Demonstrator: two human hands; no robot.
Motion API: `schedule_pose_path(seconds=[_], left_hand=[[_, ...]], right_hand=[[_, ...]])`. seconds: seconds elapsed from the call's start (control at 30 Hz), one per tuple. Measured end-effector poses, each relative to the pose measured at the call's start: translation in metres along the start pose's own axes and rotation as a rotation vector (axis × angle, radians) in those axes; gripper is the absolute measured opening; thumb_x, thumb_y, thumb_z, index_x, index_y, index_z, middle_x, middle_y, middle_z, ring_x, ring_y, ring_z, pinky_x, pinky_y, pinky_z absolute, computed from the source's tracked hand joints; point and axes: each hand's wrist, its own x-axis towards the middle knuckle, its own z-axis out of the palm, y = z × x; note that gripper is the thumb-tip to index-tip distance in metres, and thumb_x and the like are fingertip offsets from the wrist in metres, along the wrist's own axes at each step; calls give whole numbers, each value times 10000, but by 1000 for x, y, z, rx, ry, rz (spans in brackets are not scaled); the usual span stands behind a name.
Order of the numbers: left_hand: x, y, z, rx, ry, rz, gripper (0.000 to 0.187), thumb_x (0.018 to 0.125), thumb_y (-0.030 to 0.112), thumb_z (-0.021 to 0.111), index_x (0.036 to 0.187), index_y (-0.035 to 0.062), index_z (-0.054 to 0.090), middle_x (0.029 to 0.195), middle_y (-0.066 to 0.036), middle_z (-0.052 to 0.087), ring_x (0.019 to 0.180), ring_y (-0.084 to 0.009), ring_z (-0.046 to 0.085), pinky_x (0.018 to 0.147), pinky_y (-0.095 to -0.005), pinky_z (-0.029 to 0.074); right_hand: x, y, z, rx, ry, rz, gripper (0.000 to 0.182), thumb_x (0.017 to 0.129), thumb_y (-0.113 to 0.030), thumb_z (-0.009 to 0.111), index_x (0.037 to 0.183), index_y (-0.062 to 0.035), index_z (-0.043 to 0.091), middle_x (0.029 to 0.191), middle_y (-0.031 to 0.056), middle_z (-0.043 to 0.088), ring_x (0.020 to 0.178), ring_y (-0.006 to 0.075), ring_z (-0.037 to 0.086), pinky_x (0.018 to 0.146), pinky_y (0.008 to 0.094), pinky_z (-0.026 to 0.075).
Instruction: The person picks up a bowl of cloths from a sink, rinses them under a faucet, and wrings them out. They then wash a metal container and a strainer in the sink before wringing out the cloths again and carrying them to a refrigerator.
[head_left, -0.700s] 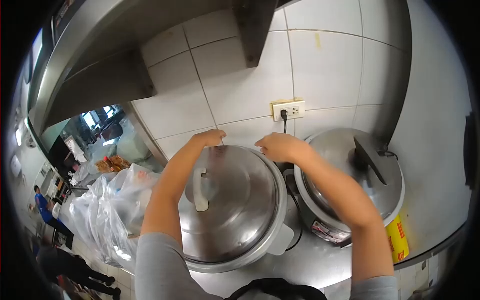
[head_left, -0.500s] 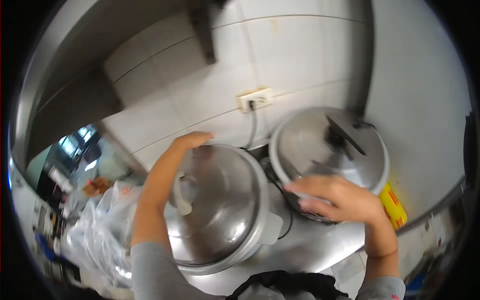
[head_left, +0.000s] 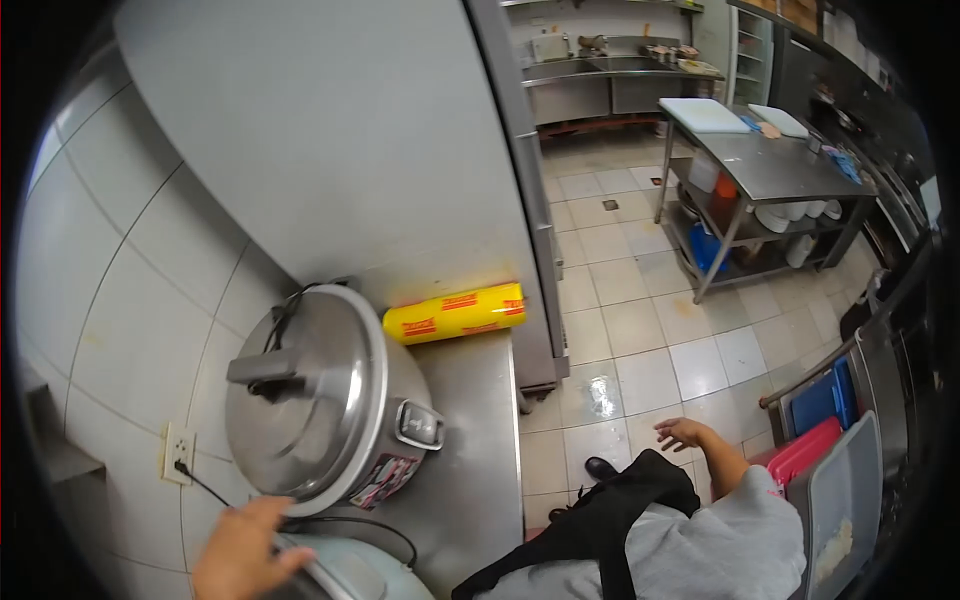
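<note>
My left hand [head_left: 245, 550] is at the lower left, its thumb and fingers apart, at the rim of a pale cooker [head_left: 365, 572] that is mostly cut off by the frame. Whether the fingertips press on that rim is hard to tell. Just beyond stands a large rice cooker [head_left: 375, 400] with a domed metal lid [head_left: 300, 420], which sits on it with its dark handle up. My right hand [head_left: 680, 433] hangs out to the side over the tiled floor, fingers loosely spread and holding nothing.
A yellow roll [head_left: 455, 313] lies on the steel counter [head_left: 465, 400] against a tall grey cabinet [head_left: 350, 130]. A steel worktable [head_left: 780, 165] with white boards stands beyond. Close at right are a grey bin lid [head_left: 850, 500] and a red container [head_left: 805, 455]. A socket [head_left: 180, 450] feeds a cord.
The view has swung right, away from the left cooker towards the room. My right hand has left the right-hand cooker and is now out over the floor. My left hand is at the near cooker's rim.
</note>
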Motion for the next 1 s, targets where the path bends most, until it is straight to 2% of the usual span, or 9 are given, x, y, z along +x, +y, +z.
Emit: schedule_pose_path(seconds=[0.13,0.27,0.37,0.43,0.5,0.57,0.67,0.77,1.0], left_hand=[[34,124,-16,261,-200,537,570,689,398,632,1116,58,468,1067,-126,508,1015,-281,484,866,-462,354],[72,202,-45,234,-334,553,531,775,306,599,1214,86,398,1217,-137,422,1058,-321,442,942,-410,291],[127,243,-31,371,-94,546,565,732,343,617,1178,60,418,1141,-117,468,1046,-288,457,910,-446,312],[161,286,-34,413,-54,551,619,750,374,590,1210,18,380,1144,-219,457,1073,-327,448,919,-368,324],[237,308,-2,-244,-303,703,624,756,382,585,1215,15,376,1171,-205,450,1082,-327,443,910,-353,336],[293,324,51,-639,-450,570,626,770,351,582,1237,5,350,1222,-192,421,1100,-326,427,897,-338,352],[353,331,172,-422,-141,301,665,761,409,564,1240,-1,352,1223,-217,415,1100,-320,437,906,-328,354],[386,331,167,-262,-555,133,733,718,472,583,1236,3,362,1201,-218,438,1093,-330,445,907,-334,360],[597,409,95,-331,-264,91,700,696,396,636,1189,-40,399,1172,-210,463,1090,-327,441,903,-381,355]], right_hand=[[79,174,-80,-908,346,151,391,819,-281,480,1097,-9,519,950,146,600,916,230,581,731,390,469],[5,188,-114,102,250,639,352,764,-221,512,1052,-23,559,1049,128,576,991,238,548,776,374,457],[50,251,-201,-445,134,566,351,748,-218,520,1043,-35,569,1113,141,537,1056,248,504,820,376,433],[51,218,-241,-725,360,498,345,732,-229,534,1017,-41,584,1112,168,527,1044,272,506,835,377,423],[116,178,-296,-790,462,292,314,779,-265,482,949,-31,602,1003,163,577,925,331,547,775,379,451],[151,131,-325,-695,516,-342,302,775,-245,515,973,-31,592,930,157,607,862,297,570,737,361,460],[150,5,-362,-348,393,-275,283,765,-191,549,1002,-38,579,849,134,617,740,224,577,676,326,466],[163,-60,-408,-303,490,-396,272,761,-196,545,986,-51,589,930,178,599,860,276,574,746,326,458],[198,-10,-449,99,794,-156,201,825,-117,429,920,3,560,669,72,561,524,147,531,441,277,425]])
